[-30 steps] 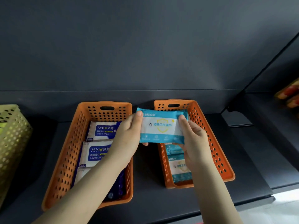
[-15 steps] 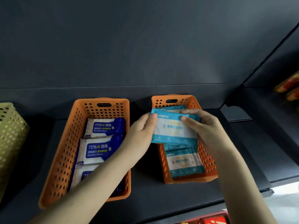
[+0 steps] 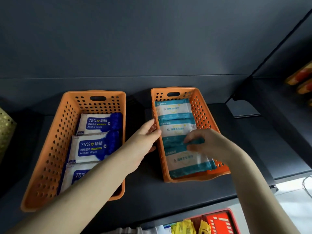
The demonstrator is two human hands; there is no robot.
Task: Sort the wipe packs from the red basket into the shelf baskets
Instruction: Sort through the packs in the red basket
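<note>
While the left hand [image 3: 143, 141] grips the rim of the right orange basket [image 3: 190, 179] on the dark grey shelf [image 3: 253, 149], against a dark back panel [image 3: 152, 48], the right hand's [image 3: 208, 142] curled fingers [image 3: 192, 136] pinch a teal pack [image 3: 177, 130] lying inside it.

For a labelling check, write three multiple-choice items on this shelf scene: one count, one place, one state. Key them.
1. Blue-and-white alcohol wipe packs showing in the left orange perforated plastic basket: A one, B three, C five.
2. The teal-and-white wipe packs lie in: A the right orange perforated plastic basket, B the left basket, C neither basket.
3. The left hand: A hangs free, B holds a blue pack, C grips the right basket's rim.
Key: B, three 75% labels show; A, all teal packs sit there; C, its fingers curl over the rim.
</note>
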